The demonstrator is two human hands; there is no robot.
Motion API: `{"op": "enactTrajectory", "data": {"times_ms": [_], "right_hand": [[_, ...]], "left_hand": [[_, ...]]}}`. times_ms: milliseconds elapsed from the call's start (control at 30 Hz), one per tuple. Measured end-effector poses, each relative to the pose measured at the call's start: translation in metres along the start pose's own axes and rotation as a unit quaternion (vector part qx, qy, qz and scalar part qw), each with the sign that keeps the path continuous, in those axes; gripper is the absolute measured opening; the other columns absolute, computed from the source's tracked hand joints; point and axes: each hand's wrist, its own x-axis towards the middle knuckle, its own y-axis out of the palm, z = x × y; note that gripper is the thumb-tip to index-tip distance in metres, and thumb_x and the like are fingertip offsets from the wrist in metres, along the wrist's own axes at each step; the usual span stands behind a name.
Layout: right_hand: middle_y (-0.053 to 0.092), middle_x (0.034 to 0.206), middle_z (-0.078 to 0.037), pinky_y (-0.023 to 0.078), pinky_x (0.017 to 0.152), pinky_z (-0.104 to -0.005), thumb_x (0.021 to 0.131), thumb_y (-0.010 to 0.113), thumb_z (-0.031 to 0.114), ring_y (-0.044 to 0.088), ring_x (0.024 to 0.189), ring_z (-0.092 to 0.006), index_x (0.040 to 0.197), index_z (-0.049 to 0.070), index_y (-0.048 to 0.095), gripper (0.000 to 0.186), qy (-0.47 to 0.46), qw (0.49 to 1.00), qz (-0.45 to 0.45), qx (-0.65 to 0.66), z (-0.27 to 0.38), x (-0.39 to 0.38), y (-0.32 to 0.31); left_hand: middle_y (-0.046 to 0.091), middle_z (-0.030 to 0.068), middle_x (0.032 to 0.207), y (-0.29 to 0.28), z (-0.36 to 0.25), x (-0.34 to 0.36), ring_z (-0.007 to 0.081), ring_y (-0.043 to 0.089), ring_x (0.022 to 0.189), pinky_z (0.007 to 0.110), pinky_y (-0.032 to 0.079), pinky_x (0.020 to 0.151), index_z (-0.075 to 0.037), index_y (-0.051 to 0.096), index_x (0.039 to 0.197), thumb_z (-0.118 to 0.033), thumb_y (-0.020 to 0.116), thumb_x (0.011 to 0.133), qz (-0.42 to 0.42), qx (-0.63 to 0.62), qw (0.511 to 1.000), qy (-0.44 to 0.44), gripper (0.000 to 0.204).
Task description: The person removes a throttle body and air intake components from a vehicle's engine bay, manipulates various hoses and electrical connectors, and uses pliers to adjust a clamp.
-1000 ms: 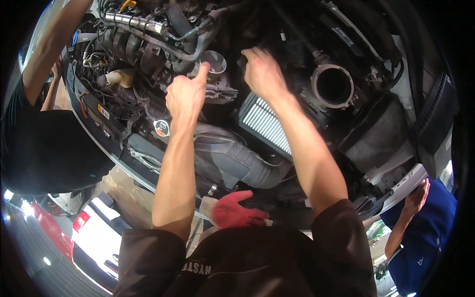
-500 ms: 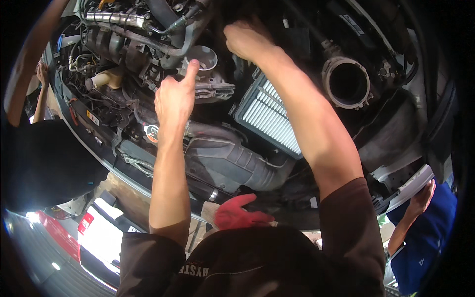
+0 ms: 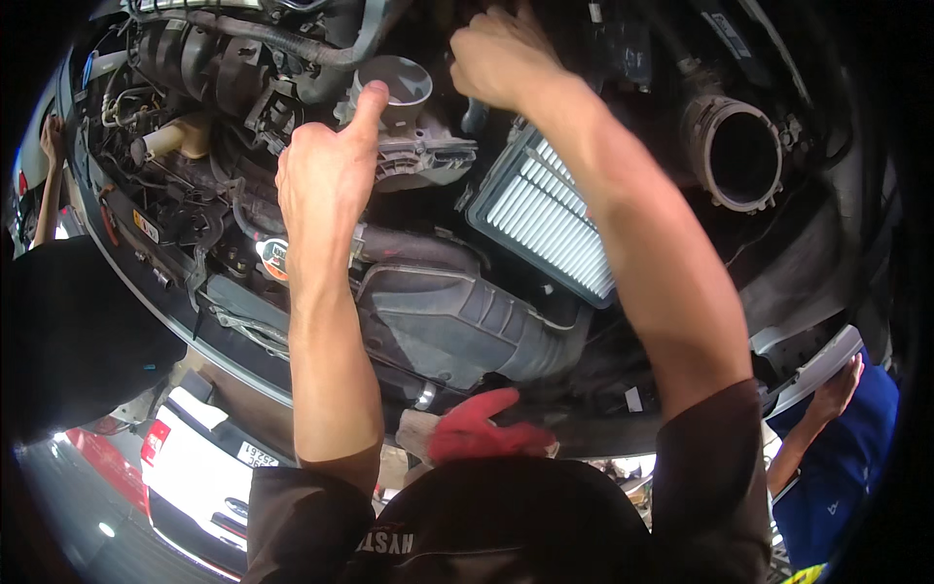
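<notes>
Held left hand (image 3: 326,173) partly curled beside the round-mouthed grey housing (image 3: 413,117), curled right hand (image 3: 501,60) beyond the white pleated filter (image 3: 545,216), seen lying right of that housing, could not tell either grip's contents

The left fisheye camera on the wearer's head is looking down from near above, facing into an engine bay (image 3: 428,212)

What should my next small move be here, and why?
Probably steady the round-mouthed grey part with your left hand: its thumb appears to be at the rim, while your right hand is beyond the pleated filter, its fingertips hard to make out.
</notes>
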Motion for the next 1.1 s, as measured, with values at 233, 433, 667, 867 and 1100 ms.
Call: {"op": "enactTrajectory", "data": {"times_ms": [233, 433, 667, 867, 1100], "right_hand": [[0.067, 0.130, -0.031, 0.051, 0.106, -0.0422, 0.094, 0.067, 0.035, 0.066, 0.122, -0.0408, 0.135, -0.009, 0.061, 0.060, 0.139, 0.871, -0.089, 0.462, 0.045, -0.088, -0.010], [0.065, 0.134, -0.028, 0.049, 0.108, -0.0414, 0.078, 0.075, 0.024, 0.065, 0.124, -0.0388, 0.152, -0.003, 0.043, 0.085, 0.037, 0.880, -0.065, 0.469, 0.035, -0.100, -0.043], [0.060, 0.140, -0.027, 0.048, 0.110, -0.0438, 0.074, 0.080, 0.014, 0.058, 0.133, -0.0413, 0.155, 0.005, 0.042, 0.091, 0.020, 0.923, -0.118, 0.365, 0.059, -0.113, -0.041], [0.064, 0.134, -0.027, 0.051, 0.105, -0.0454, 0.075, 0.084, 0.011, 0.063, 0.125, -0.0404, 0.145, 0.000, 0.048, 0.079, 0.080, 0.916, -0.230, 0.320, 0.082, -0.096, -0.012], [0.065, 0.129, -0.023, 0.052, 0.102, -0.0405, 0.076, 0.089, 0.015, 0.066, 0.119, -0.0302, 0.144, -0.001, 0.050, 0.080, 0.138, 0.859, -0.314, 0.381, 0.076, -0.083, 0.035]], "left_hand": [[0.072, 0.0351, 0.111, -0.010, 0.002, -0.012, 0.0467, 0.069, 0.113, 0.049, 0.051, 0.101, 0.012, 0.074, 0.109, -0.072, 0.065, 0.081, 0.041, -0.035, 0.997, 0.051, 0.089], [0.073, 0.0262, 0.108, -0.013, -0.003, -0.042, 0.0404, 0.070, 0.105, 0.047, 0.055, 0.093, 0.009, 0.069, 0.116, -0.057, 0.080, 0.077, -0.047, -0.098, 0.973, 0.206, 0.078], [0.067, 0.0191, 0.114, -0.012, 0.013, -0.041, 0.0345, 0.062, 0.110, 0.044, 0.054, 0.095, 0.007, 0.061, 0.130, -0.043, 0.089, 0.071, -0.142, -0.080, 0.918, 0.360, 0.083], [0.069, 0.0185, 0.117, -0.020, 0.026, -0.030, 0.0349, 0.063, 0.112, 0.044, 0.052, 0.098, 0.005, 0.062, 0.130, -0.038, 0.087, 0.078, -0.178, -0.083, 0.875, 0.443, 0.071], [0.069, 0.0206, 0.111, -0.025, 0.072, -0.008, 0.0382, 0.065, 0.108, 0.045, 0.050, 0.104, 0.004, 0.067, 0.112, -0.014, 0.061, 0.093, -0.047, 0.144, 0.910, 0.386, 0.026]]}}
